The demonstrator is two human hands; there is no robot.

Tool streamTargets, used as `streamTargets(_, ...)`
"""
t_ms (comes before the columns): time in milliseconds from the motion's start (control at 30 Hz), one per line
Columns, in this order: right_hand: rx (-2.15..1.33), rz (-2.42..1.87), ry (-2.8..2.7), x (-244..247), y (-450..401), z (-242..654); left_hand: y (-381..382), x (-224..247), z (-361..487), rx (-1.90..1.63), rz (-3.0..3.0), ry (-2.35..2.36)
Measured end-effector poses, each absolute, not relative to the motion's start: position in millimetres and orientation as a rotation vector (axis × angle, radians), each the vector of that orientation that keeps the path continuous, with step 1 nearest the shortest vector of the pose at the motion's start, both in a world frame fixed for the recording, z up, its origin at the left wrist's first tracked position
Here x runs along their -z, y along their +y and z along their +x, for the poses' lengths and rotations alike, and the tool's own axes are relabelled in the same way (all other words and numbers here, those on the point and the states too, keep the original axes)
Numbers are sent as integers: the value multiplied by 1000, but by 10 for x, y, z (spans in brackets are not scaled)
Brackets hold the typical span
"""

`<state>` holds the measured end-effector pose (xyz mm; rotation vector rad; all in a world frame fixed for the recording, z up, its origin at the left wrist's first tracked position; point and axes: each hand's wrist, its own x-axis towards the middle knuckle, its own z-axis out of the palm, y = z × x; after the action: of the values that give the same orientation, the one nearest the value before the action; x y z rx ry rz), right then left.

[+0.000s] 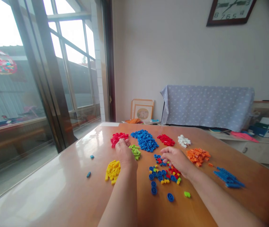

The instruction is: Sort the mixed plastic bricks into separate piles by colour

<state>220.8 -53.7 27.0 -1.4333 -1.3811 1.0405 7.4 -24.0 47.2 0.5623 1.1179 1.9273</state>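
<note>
My left hand (125, 154) is at the near edge of a pinkish-red pile of toy bricks (117, 137), its fingers bent together. Whatever they pinch is too small to make out. Just right of that wrist lie light green bricks (135, 152), partly covered, and yellow bricks (112, 171) lie to its left. Over a mixed group of pieces, my right hand (175, 158) hangs with curled fingers drawn together; anything in them is hidden. Under and before it are blue round pieces (153, 190) with small red, yellow and green ones.
A large blue pile (145, 141), red bricks (166, 140), white pieces (184, 141) and orange bricks (198, 156) stand farther back. Long blue pieces (229, 177) lie right. Two small blue pieces lie left on the glossy table (61, 189). A glass door (47, 78) stands left.
</note>
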Motion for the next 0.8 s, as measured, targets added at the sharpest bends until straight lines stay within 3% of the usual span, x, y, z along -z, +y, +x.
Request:
streamTargets(200,-795,-1613,-1377,-21,-547,2873,-242,-344,334,-1672,870,1133)
streamTargets(400,-482,-1826,-1623,183,-411,2991,-246,-86,609,-1381,1278,1235)
streamTargets(800,-351,-1777,-1912,95,-440,2942,-394,-9,759,-1010,1963,1326)
